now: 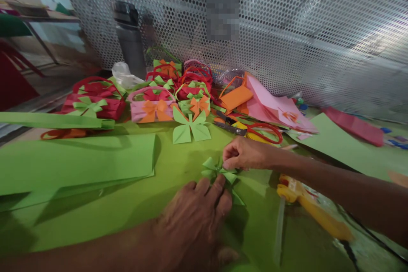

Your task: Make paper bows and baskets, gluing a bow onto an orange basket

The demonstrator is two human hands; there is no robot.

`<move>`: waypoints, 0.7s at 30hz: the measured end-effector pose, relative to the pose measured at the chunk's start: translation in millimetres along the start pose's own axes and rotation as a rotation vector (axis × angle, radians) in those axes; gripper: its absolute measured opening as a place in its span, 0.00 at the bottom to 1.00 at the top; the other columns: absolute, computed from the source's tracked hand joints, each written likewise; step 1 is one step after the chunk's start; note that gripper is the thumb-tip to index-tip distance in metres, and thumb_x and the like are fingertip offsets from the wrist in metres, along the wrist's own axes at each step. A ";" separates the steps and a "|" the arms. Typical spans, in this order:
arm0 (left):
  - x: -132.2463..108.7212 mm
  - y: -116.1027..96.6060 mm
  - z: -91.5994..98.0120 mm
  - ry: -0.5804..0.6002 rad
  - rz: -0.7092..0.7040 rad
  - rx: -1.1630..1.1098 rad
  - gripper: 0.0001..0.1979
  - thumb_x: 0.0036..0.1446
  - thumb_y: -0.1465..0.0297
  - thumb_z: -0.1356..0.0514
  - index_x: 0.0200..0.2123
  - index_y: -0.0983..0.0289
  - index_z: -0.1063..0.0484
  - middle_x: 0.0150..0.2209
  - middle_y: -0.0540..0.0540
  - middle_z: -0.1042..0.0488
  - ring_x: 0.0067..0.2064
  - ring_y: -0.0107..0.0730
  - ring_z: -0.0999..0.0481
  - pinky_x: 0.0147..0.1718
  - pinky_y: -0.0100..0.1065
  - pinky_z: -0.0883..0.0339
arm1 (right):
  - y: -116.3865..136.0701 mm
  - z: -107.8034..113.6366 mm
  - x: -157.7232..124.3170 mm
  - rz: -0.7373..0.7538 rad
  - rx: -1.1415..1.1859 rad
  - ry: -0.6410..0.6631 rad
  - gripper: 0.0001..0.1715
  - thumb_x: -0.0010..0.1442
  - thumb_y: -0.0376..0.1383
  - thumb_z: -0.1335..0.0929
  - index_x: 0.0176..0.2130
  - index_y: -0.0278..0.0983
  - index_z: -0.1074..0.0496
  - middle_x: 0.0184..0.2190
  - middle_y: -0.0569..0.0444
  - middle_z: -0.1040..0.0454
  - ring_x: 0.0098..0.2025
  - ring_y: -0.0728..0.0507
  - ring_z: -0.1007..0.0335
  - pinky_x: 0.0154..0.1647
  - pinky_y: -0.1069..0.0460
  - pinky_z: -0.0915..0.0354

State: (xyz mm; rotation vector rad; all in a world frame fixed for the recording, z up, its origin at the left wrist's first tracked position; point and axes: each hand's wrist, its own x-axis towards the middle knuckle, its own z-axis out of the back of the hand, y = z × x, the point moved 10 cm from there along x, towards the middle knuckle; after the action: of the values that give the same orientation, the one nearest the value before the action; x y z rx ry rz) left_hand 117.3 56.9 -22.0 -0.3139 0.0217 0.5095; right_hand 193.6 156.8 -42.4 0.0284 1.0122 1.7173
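A green paper bow lies on the green table surface in front of me. The fingertips of my left hand press on its near edge, fingers bent and close together, with the thumb low and partly in shadow. My right hand is closed in a pinch at the bow's right side; the exact spot between its fingertips is hidden. Just beyond stands a flat green paper cutout with several petals. To the right, under my right forearm, lies a yellow glue gun with a translucent glue stick.
Small paper bags with bows, such as a pink one and a red one, crowd the back. Scissors with red handles lie right of centre. Folded green sheets cover the left. A dark bottle stands by the perforated metal panel.
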 end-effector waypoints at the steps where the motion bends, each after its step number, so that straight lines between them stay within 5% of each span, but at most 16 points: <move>1: -0.3 0.0 -0.3 0.003 0.002 0.004 0.38 0.52 0.51 0.41 0.59 0.70 0.40 0.62 0.70 0.44 0.53 0.58 0.34 0.46 0.54 0.34 | 0.7 0.1 -0.1 0.003 -0.003 -0.002 0.07 0.48 0.37 0.34 0.25 0.35 0.31 0.17 0.63 0.38 0.19 0.53 0.45 0.19 0.57 0.50; 21: -0.1 0.1 -1.4 0.017 -0.008 0.011 0.35 0.54 0.50 0.43 0.57 0.69 0.38 0.62 0.67 0.42 0.52 0.55 0.34 0.45 0.52 0.34 | 10.8 3.2 -3.6 0.014 -0.101 -0.121 0.06 0.46 0.34 0.34 0.22 0.34 0.30 0.16 0.63 0.38 0.21 0.53 0.46 0.21 0.56 0.51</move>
State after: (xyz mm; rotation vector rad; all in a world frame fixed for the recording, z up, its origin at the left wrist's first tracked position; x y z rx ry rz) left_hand 117.3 56.5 -23.4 -0.3074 0.0392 0.4985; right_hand 188.3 155.4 -31.9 0.0734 0.8378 1.7553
